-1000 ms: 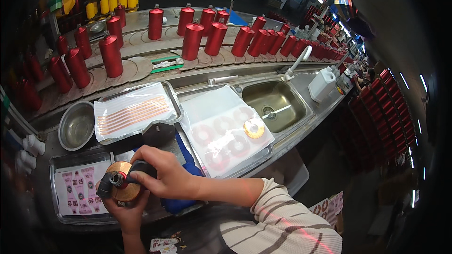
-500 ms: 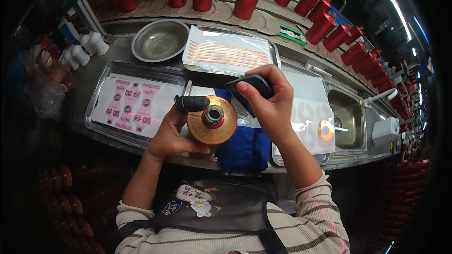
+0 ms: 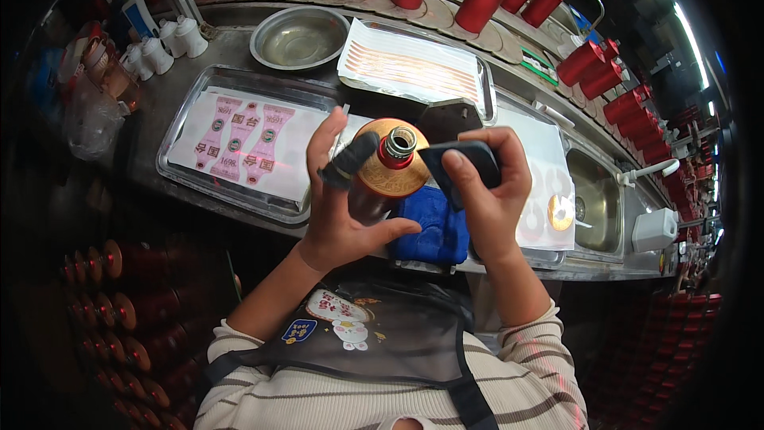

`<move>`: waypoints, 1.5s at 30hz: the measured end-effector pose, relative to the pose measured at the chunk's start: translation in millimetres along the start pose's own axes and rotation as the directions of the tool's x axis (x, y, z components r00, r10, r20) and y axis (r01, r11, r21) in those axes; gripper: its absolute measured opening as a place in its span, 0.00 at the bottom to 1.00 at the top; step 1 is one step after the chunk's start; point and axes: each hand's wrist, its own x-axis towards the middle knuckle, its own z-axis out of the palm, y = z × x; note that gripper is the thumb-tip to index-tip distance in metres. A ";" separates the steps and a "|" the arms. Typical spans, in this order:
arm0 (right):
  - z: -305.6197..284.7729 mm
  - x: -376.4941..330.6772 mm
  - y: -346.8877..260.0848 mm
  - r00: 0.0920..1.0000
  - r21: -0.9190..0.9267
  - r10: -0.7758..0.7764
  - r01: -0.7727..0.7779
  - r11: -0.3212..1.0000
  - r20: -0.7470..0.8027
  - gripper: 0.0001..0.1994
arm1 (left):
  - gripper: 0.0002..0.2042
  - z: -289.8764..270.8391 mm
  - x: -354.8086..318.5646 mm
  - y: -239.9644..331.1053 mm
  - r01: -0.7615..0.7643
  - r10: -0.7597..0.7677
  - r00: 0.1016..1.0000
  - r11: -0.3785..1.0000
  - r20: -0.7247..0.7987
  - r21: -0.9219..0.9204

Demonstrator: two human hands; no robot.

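Note:
A red bottle (image 3: 370, 205), its gold ring-shaped label (image 3: 374, 171) around the open neck, is in front of me. My left hand (image 3: 334, 207) is curved widely around its left and near sides, thumb stretched along the body. One finger, in a black finger cover (image 3: 354, 158), rests over the label's left edge; the others are partly hidden. In my right hand (image 3: 497, 195) is a flat black scraper-like piece (image 3: 461, 167), pinched between thumb and fingers. Its pointed corner is at the label's right edge; whether it touches, I cannot tell. A folded blue cloth (image 3: 434, 231) lies beside the bottle.
A tray (image 3: 191, 123) with pink labels lies left, a metal bowl (image 3: 298, 38) and a tray of orange strips (image 3: 414, 64) behind. Right are a sheet with a gold ring (image 3: 561, 212) and a sink (image 3: 601, 203). Red bottles (image 3: 481, 0) line the conveyor (image 3: 446, 44).
My right hand has brought the black scraper-like piece down to the label's right edge. My left hand's fingers have spread wider around the bottle. The whole view has shifted.

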 end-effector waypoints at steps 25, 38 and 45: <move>19.4 101.5 35.4 0.901 -0.183 -0.071 0.163 0.969 0.428 0.13 | 0.57 -0.7 -3.3 -47.7 0.221 -0.105 0.928 0.927 0.359 -0.302; -1.4 45.9 17.8 0.800 -0.376 -0.475 0.594 0.711 0.365 0.15 | 0.45 20.7 10.5 -38.3 0.256 -0.246 0.967 0.935 0.069 -0.246; 38.1 6.6 19.4 0.735 -0.240 -0.603 0.675 0.698 0.310 0.18 | 0.47 28.4 3.5 -43.4 0.406 -0.410 0.911 0.884 0.030 -0.233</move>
